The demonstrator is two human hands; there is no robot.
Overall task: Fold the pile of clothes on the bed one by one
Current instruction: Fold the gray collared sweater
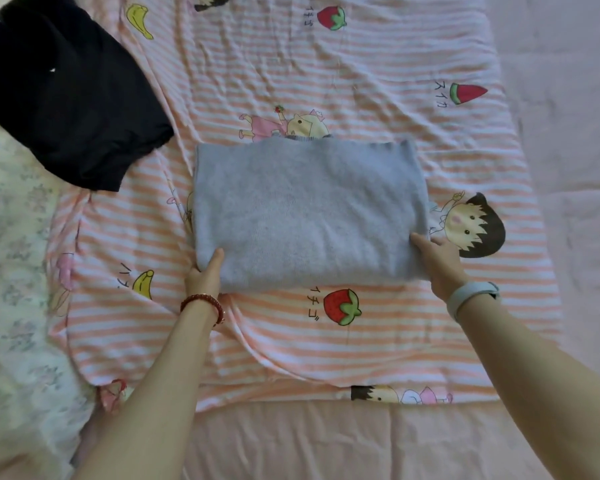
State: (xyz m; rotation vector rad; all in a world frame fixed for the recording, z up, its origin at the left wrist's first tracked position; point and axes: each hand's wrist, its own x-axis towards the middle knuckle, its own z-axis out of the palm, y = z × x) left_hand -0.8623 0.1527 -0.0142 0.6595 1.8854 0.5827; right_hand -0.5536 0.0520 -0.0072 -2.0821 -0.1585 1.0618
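Striped cartoon-print sheet (326, 81) covers the bed. Folded grey sweater (305, 209) lies at frame centre. Left hand (205, 275) grips its lower left corner, thumb on top; right hand (437, 261) holds its lower right corner, thumb on top. Dark garment (66, 98) lies at upper left, well apart.

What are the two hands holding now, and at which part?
Both hold the folded grey sweater: the left hand grips its near left corner, the right hand its near right corner, thumbs on top.
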